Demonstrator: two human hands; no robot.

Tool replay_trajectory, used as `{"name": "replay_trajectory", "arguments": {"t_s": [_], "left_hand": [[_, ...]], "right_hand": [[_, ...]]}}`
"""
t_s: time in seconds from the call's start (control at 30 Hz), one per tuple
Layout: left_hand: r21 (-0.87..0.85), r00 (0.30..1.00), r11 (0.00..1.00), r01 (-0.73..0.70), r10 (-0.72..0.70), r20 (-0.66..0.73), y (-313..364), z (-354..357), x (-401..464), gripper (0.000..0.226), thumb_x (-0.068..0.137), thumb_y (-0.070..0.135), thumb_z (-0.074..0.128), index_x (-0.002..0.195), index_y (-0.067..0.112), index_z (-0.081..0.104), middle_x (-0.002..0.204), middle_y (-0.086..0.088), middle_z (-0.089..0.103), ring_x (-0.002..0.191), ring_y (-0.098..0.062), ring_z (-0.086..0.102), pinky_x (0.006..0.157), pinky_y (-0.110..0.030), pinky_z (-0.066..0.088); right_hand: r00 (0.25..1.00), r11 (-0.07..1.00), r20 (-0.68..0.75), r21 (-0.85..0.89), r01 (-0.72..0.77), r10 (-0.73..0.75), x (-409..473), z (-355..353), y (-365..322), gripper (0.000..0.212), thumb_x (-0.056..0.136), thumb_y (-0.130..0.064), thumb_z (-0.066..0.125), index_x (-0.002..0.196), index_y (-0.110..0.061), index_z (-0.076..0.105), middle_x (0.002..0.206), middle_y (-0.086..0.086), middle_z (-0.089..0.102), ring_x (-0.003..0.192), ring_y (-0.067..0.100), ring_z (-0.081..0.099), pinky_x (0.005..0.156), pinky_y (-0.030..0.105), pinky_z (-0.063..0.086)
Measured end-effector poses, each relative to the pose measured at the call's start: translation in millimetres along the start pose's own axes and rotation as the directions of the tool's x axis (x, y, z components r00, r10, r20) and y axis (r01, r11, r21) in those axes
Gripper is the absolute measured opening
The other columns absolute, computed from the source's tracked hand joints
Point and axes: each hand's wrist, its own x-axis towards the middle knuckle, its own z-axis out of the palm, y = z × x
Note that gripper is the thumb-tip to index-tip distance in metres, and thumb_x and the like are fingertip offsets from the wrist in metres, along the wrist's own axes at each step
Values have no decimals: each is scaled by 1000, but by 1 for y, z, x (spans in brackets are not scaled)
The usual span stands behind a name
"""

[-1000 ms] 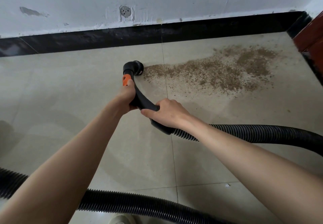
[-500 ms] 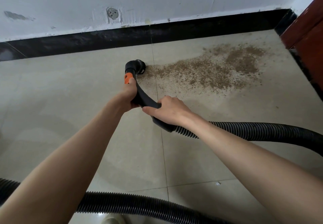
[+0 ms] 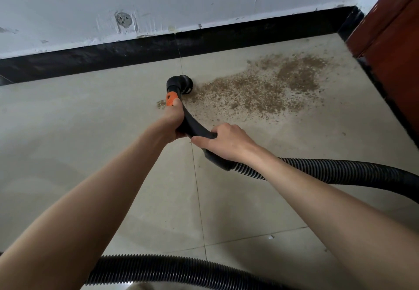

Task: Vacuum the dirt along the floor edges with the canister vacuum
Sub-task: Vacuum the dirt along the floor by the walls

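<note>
Spreading across the floor (image 3: 90, 131) toward the frame's upper right, the dirt (image 3: 267, 88) lies directly right of the nozzle (image 3: 181, 83), its long axis running alongside the black skirting (image 3: 113, 56). Your right hand (image 3: 229, 142) wraps the curved handle (image 3: 195, 126) nearer the hose (image 3: 340, 172); your left hand (image 3: 173, 119) clasps it nearer the nozzle, below the orange collar (image 3: 170, 99).

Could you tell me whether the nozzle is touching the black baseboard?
No, bare tile lies between the nozzle and the baseboard.
</note>
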Motion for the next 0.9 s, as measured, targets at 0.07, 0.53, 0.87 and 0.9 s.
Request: {"name": "replay_trajectory", "arguments": {"t_s": [0.07, 0.53, 0.87, 0.9], "left_hand": [[13, 1000, 1000, -8, 8, 0, 1, 9, 1, 42, 99, 47, 23, 117, 11, 33, 93, -10, 52, 86, -25, 56, 71, -40, 50], [118, 998, 992, -38, 31, 57, 13, 73, 2, 40, 99, 45, 23, 111, 9, 35, 110, -16, 53, 106, -32, 56, 90, -45, 51], [141, 989, 988, -66, 46, 139, 19, 113, 1, 52, 101, 44, 20, 137, 8, 32, 115, -15, 51, 106, -30, 53, 84, -41, 51], [135, 988, 988, -71, 51, 149, 18, 116, 0, 52, 101, 45, 20, 137, 8, 32, 109, -13, 51, 104, -29, 54, 83, -41, 51]], "right_hand": [[1000, 1000, -6, 15, -11, 11, -2, -5, 6, 55, 84, -61, 56, 90, -8, 67, 86, 6, 70, 79, 23, 66, 78, 39, 54], [995, 993, -70, 100, -63, 70, -9, -39, 49, 53, 85, -59, 58, 81, -8, 69, 82, 10, 72, 74, 24, 68, 71, 38, 53], [974, 989, -180, 68, -130, 140, -12, -52, 75, 54, 83, -63, 57, 74, -10, 59, 81, 13, 69, 71, 28, 66, 57, 33, 43], [971, 989, -187, 53, -141, 149, -12, -53, 78, 54, 83, -64, 56, 73, -11, 58, 80, 11, 69, 72, 27, 66, 57, 32, 42]]}}
